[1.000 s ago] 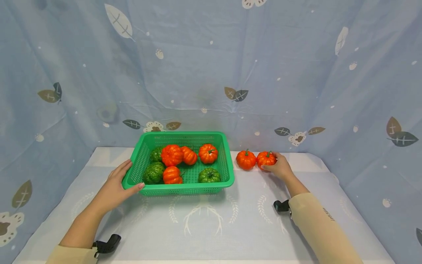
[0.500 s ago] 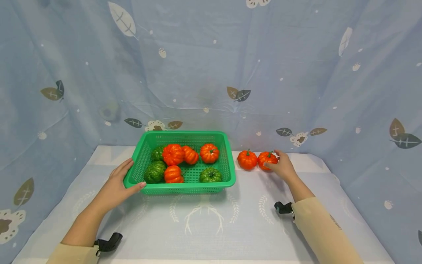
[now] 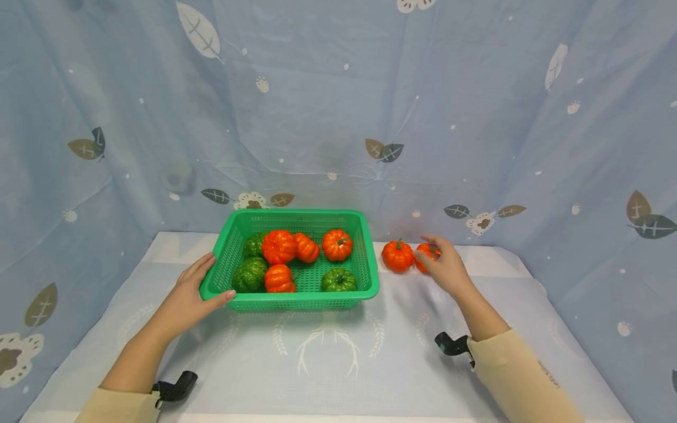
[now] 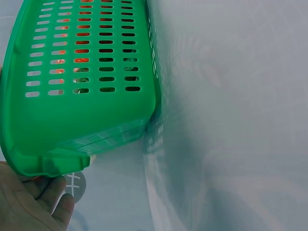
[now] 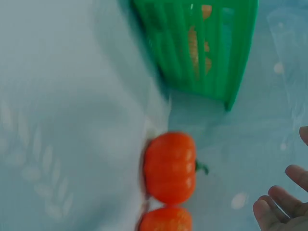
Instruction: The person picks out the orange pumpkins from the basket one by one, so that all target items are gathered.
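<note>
Head view: left hand (image 3: 185, 299) grips green basket (image 3: 301, 297).

Blue-grey cloth (image 3: 317, 106) hangs at the back and along both sides, creased in places and printed with leaves (image 3: 198, 29), pale flowers (image 3: 481, 223) and small white dots (image 3: 346, 67). Below it spreads a whitish tablecloth (image 3: 338, 393) with faint antlers (image 3: 328, 335) and leafy sprigs (image 3: 376, 335), under soft, fairly even light.

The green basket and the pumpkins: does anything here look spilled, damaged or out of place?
Nothing stands out as spilled or damaged. Two orange pumpkins sit on the table outside the basket, but neatly side by side, so they seem placed, not fallen.
</note>
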Demonstrator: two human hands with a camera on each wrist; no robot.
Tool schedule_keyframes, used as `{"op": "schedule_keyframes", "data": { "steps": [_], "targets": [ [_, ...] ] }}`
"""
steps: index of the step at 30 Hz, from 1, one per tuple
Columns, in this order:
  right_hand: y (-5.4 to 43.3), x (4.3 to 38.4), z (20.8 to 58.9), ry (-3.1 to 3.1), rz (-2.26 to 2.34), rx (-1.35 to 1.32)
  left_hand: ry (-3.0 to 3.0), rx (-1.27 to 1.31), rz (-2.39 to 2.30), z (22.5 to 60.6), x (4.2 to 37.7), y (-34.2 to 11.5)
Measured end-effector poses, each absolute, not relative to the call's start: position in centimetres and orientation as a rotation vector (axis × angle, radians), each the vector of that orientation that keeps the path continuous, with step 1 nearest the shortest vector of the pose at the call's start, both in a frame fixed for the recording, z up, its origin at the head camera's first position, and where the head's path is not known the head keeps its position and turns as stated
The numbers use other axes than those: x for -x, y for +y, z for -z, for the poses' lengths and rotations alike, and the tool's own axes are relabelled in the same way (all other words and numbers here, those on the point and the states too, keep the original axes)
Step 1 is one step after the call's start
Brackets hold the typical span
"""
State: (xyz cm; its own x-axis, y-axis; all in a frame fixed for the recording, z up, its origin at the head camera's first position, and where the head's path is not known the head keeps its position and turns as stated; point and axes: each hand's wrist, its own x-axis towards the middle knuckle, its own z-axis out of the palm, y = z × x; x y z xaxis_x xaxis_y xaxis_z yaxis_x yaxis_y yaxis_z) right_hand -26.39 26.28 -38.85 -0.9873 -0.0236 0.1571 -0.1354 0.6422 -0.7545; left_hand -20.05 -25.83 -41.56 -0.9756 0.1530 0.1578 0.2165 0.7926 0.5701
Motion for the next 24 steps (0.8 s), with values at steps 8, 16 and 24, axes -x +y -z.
{"op": "schedule_keyframes", "data": {
  "steps": [8,16,24],
  "targets": [
    [21.7,24.7,37.8,-2.639,-1.398,-0.335,-2.877,0.289,0.926,41.5,20.1,-25.9],
    [17.5,24.0,37.7,-2.603,-1.489,-0.528,-2.881,0.288,0.938,41.6,20.0,-25.9],
    [13.1,24.4,37.7,-2.667,-1.489,-0.633,-2.881,0.290,0.944,41.6,20.1,-25.9]
  ]
}}
